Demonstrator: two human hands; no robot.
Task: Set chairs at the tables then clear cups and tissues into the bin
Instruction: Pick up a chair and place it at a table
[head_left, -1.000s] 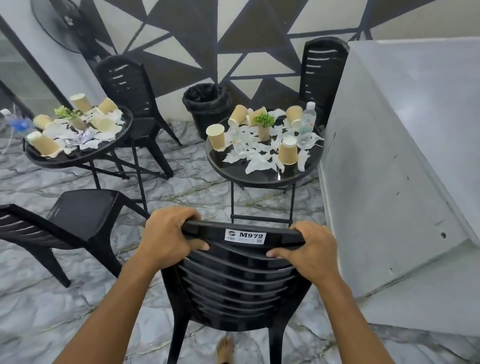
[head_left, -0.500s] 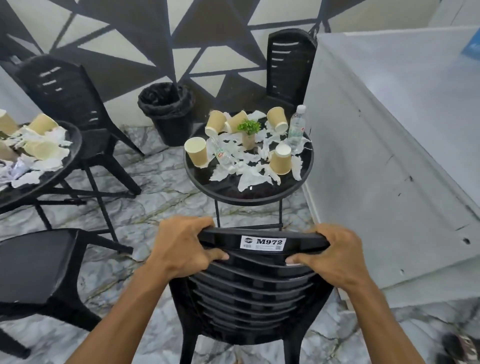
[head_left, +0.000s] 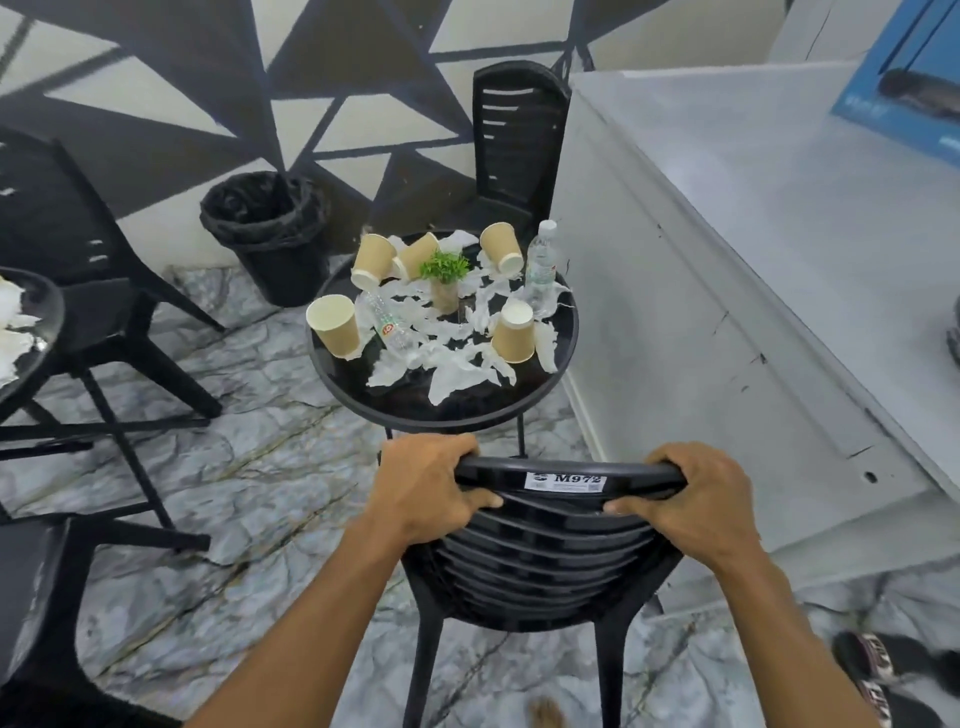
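I stand behind a black plastic chair (head_left: 550, 551) and look down over its slatted back. My left hand (head_left: 426, 488) is curled over the left end of the top rail, fingers wrapped over the far side and thumb pressed on the near side. My right hand (head_left: 701, 499) clasps the right end of the same rail in the same way. A white label (head_left: 565, 480) reading M972 sits on the rail between my two hands.

Just beyond the chair, on the far side, is a small round black counter (head_left: 441, 415). On it lie five tan paper cups (head_left: 335, 325), some upright and some tipped over, among scattered white tissues (head_left: 447, 364). A small green plant (head_left: 445, 267) stands in the middle. A clear water bottle (head_left: 542, 260) stands upright at the far right edge, and a second bottle (head_left: 387, 327) lies on its side near the left.

A black lined bin (head_left: 267, 234) stands on the marble floor (head_left: 249, 467), far left of the counter against the patterned wall. Another black chair (head_left: 517, 140) stands at the counter's far side.
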